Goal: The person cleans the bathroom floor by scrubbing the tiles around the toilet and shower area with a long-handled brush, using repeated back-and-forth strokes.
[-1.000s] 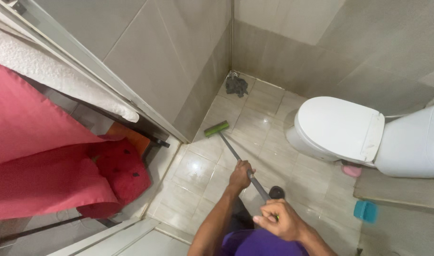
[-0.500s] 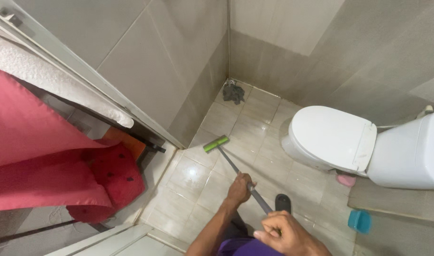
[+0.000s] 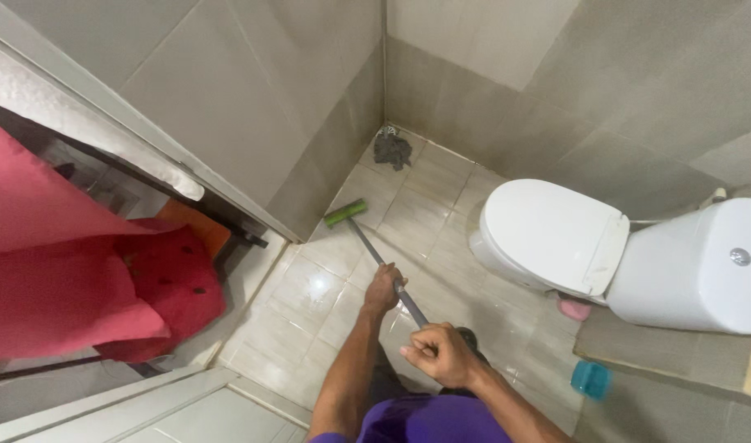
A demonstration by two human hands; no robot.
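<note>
We grip the grey metal mop handle [image 3: 375,254] with both hands: left hand [image 3: 384,289] lower, right hand [image 3: 441,354] near its end. Its green rectangular head [image 3: 345,212] rests on the beige tiled floor [image 3: 310,287], now closer to the wall than before.

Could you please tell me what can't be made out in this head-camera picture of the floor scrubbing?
- Handle grip sections: covered by left hand and right hand.
- Dark sandal: mostly behind the right hand.
- Grey clump in the corner: too small to identify.
- Red cloth: cut by the left edge.
</note>
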